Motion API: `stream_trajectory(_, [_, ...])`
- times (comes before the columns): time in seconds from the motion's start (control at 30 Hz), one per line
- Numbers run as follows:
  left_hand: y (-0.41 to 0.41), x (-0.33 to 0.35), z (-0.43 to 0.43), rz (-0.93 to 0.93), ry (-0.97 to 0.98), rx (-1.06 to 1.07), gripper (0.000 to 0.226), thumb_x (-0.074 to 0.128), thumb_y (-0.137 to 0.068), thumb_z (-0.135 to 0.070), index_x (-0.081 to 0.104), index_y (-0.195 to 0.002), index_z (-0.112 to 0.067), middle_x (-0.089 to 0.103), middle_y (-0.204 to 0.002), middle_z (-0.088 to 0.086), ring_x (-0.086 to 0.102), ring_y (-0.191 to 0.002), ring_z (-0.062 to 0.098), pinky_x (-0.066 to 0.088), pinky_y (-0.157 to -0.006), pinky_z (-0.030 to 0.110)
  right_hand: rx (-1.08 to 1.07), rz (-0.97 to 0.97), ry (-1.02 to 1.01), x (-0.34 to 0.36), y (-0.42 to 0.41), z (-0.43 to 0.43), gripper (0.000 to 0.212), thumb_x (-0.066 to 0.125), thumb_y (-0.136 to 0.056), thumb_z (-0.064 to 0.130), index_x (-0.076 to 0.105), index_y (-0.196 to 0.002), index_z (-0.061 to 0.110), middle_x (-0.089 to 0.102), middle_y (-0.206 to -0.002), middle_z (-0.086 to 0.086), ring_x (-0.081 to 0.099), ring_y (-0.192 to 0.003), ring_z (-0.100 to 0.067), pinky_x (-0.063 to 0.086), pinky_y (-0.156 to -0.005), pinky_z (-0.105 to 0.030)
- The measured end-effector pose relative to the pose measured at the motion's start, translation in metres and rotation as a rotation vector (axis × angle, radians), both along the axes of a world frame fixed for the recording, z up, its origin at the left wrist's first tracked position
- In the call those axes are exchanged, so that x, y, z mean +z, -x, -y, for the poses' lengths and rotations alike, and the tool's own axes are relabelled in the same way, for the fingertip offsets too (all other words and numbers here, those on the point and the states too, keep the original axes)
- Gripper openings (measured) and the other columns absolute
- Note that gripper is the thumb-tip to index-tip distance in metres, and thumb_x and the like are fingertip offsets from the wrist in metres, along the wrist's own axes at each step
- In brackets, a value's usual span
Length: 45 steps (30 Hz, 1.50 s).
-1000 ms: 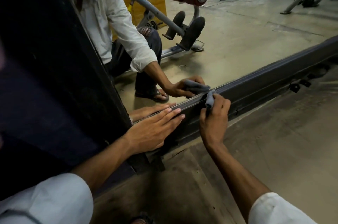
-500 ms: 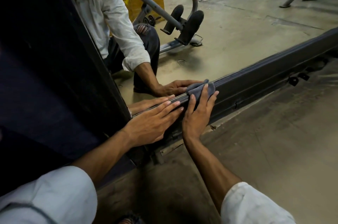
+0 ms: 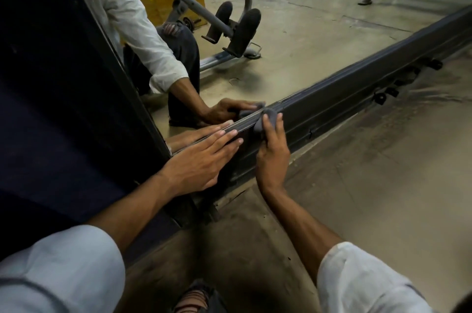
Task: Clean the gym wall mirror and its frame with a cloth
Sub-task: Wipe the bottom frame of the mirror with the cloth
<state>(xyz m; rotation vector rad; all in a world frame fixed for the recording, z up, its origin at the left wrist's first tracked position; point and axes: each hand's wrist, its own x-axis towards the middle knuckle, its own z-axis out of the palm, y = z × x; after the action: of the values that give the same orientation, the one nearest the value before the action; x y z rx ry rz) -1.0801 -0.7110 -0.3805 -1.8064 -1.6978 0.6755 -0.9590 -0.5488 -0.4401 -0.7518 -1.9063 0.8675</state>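
White sleeves [image 3: 58, 269] up front, then both hands on the bottom frame [image 3: 357, 88] by the floor [image 3: 383, 172]. The left hand [image 3: 201, 162] lies flat near the corner, fingers straight, pressing the frame. Just beside it, the right hand [image 3: 272, 157] has fingers and thumb curled round a grey cloth [image 3: 265, 121], bunched on the frame's top edge where it meets the mirror [image 3: 319, 32]. Farther back, the glass reflects a bench [image 3: 240, 32].
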Motion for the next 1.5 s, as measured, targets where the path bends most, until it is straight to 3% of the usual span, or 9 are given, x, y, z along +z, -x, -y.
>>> stream_trajectory(0.23, [-0.002, 0.003, -0.002, 0.065, 0.000, 0.022, 0.077, 0.043, -0.098, -0.039, 0.033, -0.159, 0.007, 0.024, -0.171, 0.026, 0.000, -0.164, 0.042, 0.007, -0.133, 0.054, 0.202, 0.101, -0.142, 0.009, -0.002, 0.037, 0.069, 0.053, -0.103, 0.005, 0.035, -0.162, 0.035, 0.015, -0.176, 0.001, 0.015, -0.162, -0.019, 0.029, -0.120, -0.032])
stream_trajectory(0.43, [-0.002, 0.003, -0.001, 0.077, -0.006, 0.010, 0.091, 0.046, -0.098, -0.041, 0.009, -0.167, 0.004, 0.009, -0.176, 0.024, -0.006, -0.164, 0.039, 0.002, -0.134, 0.051, -0.041, 0.048, 0.183, 0.018, -0.011, -0.011, 0.065, 0.043, -0.103, -0.005, 0.035, -0.163, 0.019, 0.020, -0.173, -0.013, 0.033, -0.155, -0.028, 0.031, -0.117, -0.024])
stream_trajectory(0.63, [-0.006, 0.005, -0.004, 0.057, 0.017, 0.059, 0.069, 0.049, -0.096, -0.037, 0.050, -0.149, 0.006, 0.041, -0.161, 0.029, 0.024, -0.159, 0.044, 0.019, -0.132, 0.055, 0.359, 0.084, -0.076, 0.014, -0.020, 0.048, 0.078, 0.051, -0.096, -0.004, 0.032, -0.165, 0.026, 0.011, -0.176, -0.008, 0.022, -0.160, -0.027, 0.040, -0.117, -0.040])
stream_trajectory(0.73, [-0.008, 0.007, -0.004, 0.083, -0.009, 0.074, 0.078, 0.050, -0.096, -0.038, 0.034, -0.163, 0.001, 0.027, -0.172, 0.022, 0.010, -0.164, 0.038, 0.018, -0.133, 0.053, 0.342, 0.058, -0.206, 0.019, -0.026, -0.006, 0.084, 0.057, -0.085, -0.015, 0.043, -0.160, 0.019, 0.023, -0.173, -0.010, 0.023, -0.160, -0.026, 0.032, -0.121, -0.034])
stream_trajectory(0.87, [-0.007, 0.008, -0.002, 0.112, -0.008, 0.076, 0.094, 0.061, -0.092, -0.037, 0.018, -0.169, -0.005, 0.011, -0.178, 0.013, 0.002, -0.166, 0.032, 0.012, -0.133, 0.049, 0.225, 0.167, -0.251, 0.036, -0.034, -0.095, 0.069, 0.052, -0.095, -0.008, 0.047, -0.157, 0.020, 0.026, -0.172, -0.010, 0.022, -0.160, -0.027, 0.039, -0.122, -0.050])
stream_trajectory(1.03, [-0.009, 0.010, -0.031, -0.040, 0.051, 0.058, 0.092, 0.057, -0.094, -0.039, 0.018, -0.168, -0.001, 0.005, -0.177, 0.019, -0.001, -0.165, 0.038, 0.005, -0.133, 0.053, 0.683, 0.272, -0.935, 0.016, -0.043, -0.115, 0.062, 0.038, -0.094, 0.002, 0.052, -0.154, 0.011, 0.036, -0.167, -0.014, 0.031, -0.156, -0.032, 0.041, -0.121, -0.048])
stream_trajectory(1.27, [-0.003, 0.012, -0.072, -0.070, 0.117, 0.013, 0.089, 0.053, -0.102, -0.039, 0.007, -0.170, -0.005, -0.001, -0.179, 0.013, -0.004, -0.165, 0.036, 0.008, -0.134, 0.052, 0.393, 0.121, -0.546, 0.017, -0.044, -0.151, 0.065, 0.041, -0.092, -0.001, 0.053, -0.154, 0.014, 0.036, -0.168, -0.011, 0.029, -0.158, -0.030, 0.046, -0.118, -0.049])
stream_trajectory(1.4, [-0.003, 0.009, -0.074, -0.086, 0.080, 0.013, 0.090, 0.065, -0.095, -0.039, 0.025, -0.167, -0.003, 0.013, -0.176, 0.019, 0.003, -0.164, 0.039, 0.005, -0.134, 0.053, 0.609, 0.123, -0.774, 0.011, -0.037, -0.131, 0.059, 0.042, -0.100, 0.003, 0.046, -0.158, 0.010, 0.039, -0.166, -0.015, 0.033, -0.156, -0.030, 0.042, -0.120, -0.043])
stream_trajectory(1.5, [-0.002, 0.008, -0.073, -0.104, 0.074, 0.004, 0.090, 0.062, -0.097, -0.039, 0.019, -0.169, -0.004, 0.010, -0.178, 0.015, 0.003, -0.165, 0.038, 0.004, -0.134, 0.051, 0.465, 0.040, -0.761, 0.013, -0.034, -0.164, 0.051, 0.050, -0.103, -0.001, 0.052, -0.153, 0.006, 0.047, -0.161, -0.013, 0.040, -0.153, -0.027, 0.040, -0.122, -0.043])
